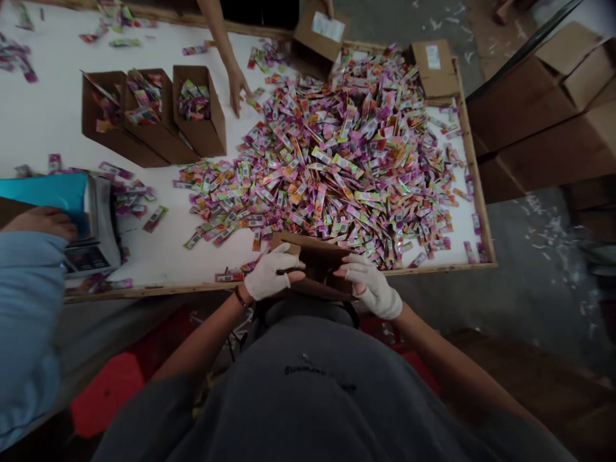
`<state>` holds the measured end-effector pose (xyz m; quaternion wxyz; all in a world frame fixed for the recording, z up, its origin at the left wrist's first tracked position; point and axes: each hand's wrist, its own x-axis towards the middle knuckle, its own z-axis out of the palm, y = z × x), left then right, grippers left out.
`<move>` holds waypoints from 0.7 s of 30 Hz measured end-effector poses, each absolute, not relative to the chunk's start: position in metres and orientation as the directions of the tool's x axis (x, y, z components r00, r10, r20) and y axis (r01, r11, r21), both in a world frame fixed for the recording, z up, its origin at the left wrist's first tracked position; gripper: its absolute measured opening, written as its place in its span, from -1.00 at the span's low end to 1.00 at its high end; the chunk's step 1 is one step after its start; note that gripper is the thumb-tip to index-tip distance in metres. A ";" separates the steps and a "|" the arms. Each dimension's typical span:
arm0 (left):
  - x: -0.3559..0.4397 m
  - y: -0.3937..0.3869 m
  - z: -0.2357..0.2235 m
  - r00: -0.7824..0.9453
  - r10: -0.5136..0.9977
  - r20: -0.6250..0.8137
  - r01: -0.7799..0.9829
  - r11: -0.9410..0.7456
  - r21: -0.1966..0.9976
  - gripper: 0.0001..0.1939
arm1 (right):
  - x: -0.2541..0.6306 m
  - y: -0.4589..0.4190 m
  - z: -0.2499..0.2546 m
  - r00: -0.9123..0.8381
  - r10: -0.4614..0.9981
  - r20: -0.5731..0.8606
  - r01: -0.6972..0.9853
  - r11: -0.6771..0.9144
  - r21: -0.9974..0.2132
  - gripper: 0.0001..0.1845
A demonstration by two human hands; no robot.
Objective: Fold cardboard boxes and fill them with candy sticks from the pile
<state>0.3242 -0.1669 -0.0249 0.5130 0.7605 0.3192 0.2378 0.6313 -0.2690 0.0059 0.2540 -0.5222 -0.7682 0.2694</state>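
Both my hands wear white gloves and grip a small brown cardboard box (315, 255) at the near edge of the table. My left hand (270, 271) clasps the box's left side, fingers curled over its rim. My right hand (369, 284) holds the right side the same way. The box's open top faces me and looks dark inside. Just beyond it spreads a big heap of colourful small sachets (346, 154), pink, purple, green and orange.
The white table (43, 122) has a wooden rim (476, 173). Three open brown boxes (154, 109) with sachets stand at far left. Another person's hand (237, 86) reaches in from the far side. A blue-sleeved person (24, 308) sits at left by a scale (91, 237). Cartons (543, 109) stack at right.
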 end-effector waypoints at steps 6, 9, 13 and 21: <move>0.337 -0.182 -0.034 0.457 0.887 0.070 0.505 -0.324 0.800 -0.17 | 0.627 -0.275 0.009 -0.231 0.969 0.081 0.710 0.225 -0.667 -0.59; 0.333 -0.187 -0.027 0.482 0.865 0.142 0.528 -0.416 0.741 -0.05 | 0.625 -0.286 0.004 -0.314 0.949 0.019 0.703 0.246 -0.667 -0.46; 0.333 -0.194 -0.008 0.608 0.770 0.192 0.531 -0.574 0.623 -0.19 | 0.613 -0.295 -0.010 -0.426 0.899 -0.104 0.664 0.232 -0.711 -0.59; 0.348 -0.180 -0.020 0.717 0.689 0.106 0.538 -0.642 0.546 -0.54 | 0.612 -0.296 0.008 -0.015 0.996 0.082 0.867 0.054 -0.495 -0.53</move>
